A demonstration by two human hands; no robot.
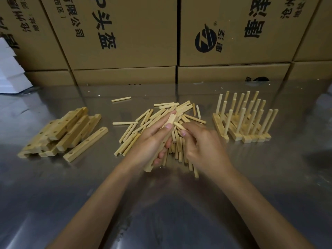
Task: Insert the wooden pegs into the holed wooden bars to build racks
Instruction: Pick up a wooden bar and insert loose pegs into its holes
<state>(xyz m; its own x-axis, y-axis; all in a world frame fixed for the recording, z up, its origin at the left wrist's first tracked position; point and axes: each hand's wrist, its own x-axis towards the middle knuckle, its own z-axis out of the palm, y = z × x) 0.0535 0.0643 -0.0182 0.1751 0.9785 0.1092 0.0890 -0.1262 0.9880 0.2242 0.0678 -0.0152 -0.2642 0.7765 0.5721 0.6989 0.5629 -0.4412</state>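
Peg [178, 125] is pinched in the right hand [203, 146]; left hand [152, 139] grips 1 bar [162, 142] mid-bench. Best keep the peg straight.

All the readable print stands on the cardboard cartons [125, 33] stacked behind the worktop, in black and turned sideways or upside down. The carton left of centre [115, 42] bears large Chinese characters — "头盔" reads clearly — and a smaller line beside them ending in "有限公司". The carton right of centre [233, 33] carries a round black logo [205, 40] with a slanted Z-like stroke and a small ® mark by it, plus big characters further right that cannot be read with certainty. The far-left carton [23, 24] shows "沧州" in a small line — the rest is too cut off to read.
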